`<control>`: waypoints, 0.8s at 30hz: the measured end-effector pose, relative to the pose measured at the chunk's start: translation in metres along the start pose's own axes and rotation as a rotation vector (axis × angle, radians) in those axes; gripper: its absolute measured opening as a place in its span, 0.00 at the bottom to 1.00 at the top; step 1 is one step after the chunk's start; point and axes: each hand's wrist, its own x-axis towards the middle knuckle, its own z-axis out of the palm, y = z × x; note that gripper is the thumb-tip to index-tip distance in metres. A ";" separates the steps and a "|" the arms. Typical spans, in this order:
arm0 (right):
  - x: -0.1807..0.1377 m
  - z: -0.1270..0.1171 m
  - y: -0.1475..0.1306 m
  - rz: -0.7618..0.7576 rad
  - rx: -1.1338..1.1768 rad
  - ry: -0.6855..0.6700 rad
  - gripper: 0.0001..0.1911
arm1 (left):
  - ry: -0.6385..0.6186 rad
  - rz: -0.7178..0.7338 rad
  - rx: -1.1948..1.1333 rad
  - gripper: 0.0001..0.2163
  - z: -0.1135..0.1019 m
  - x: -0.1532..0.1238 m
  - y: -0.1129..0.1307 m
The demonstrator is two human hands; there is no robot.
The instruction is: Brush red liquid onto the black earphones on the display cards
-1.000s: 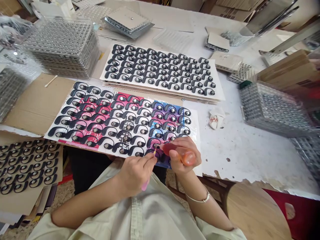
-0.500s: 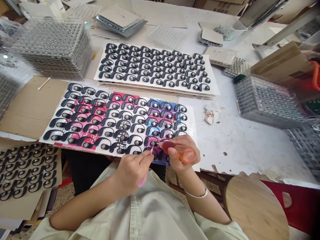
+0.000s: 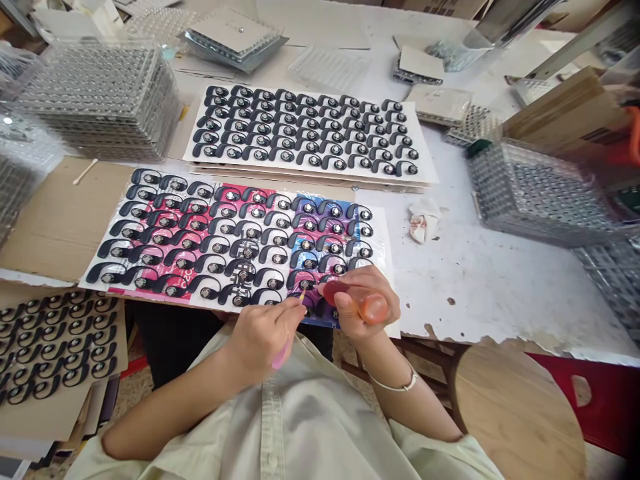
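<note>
Small assembly workshop, we record: chipped white-painted worktable (image 3: 480, 287); rows of black ear-hook earpieces (image 3: 245, 252) laid on sheets; stacked clear plastic blister trays (image 3: 97, 97); flat brown cardboard sheets (image 3: 60, 213).

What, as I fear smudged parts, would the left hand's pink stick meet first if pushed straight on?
The left hand aims its thin pink stick at a black ear-hook piece in the near rows; likely that first, though depth is unclear.

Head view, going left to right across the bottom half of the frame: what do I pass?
Earhook sheet → left hand holding pink pick → right hand holding orange bottle → wooden stool → red stool.
</note>
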 end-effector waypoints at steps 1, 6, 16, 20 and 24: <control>0.000 0.000 0.000 0.009 -0.008 -0.005 0.07 | 0.000 -0.001 -0.007 0.08 -0.001 0.001 0.000; 0.000 0.000 0.000 0.003 0.000 -0.003 0.07 | -0.030 -0.012 -0.069 0.09 -0.004 0.001 -0.003; 0.003 0.001 -0.003 -0.026 0.035 0.008 0.07 | -0.006 -0.019 -0.172 0.10 -0.002 0.000 -0.007; 0.003 0.001 -0.002 -0.013 0.046 0.005 0.06 | -0.009 -0.022 -0.185 0.11 -0.004 0.001 -0.008; 0.003 0.002 -0.002 -0.033 0.065 0.017 0.06 | 0.000 -0.029 -0.198 0.10 -0.005 0.001 -0.008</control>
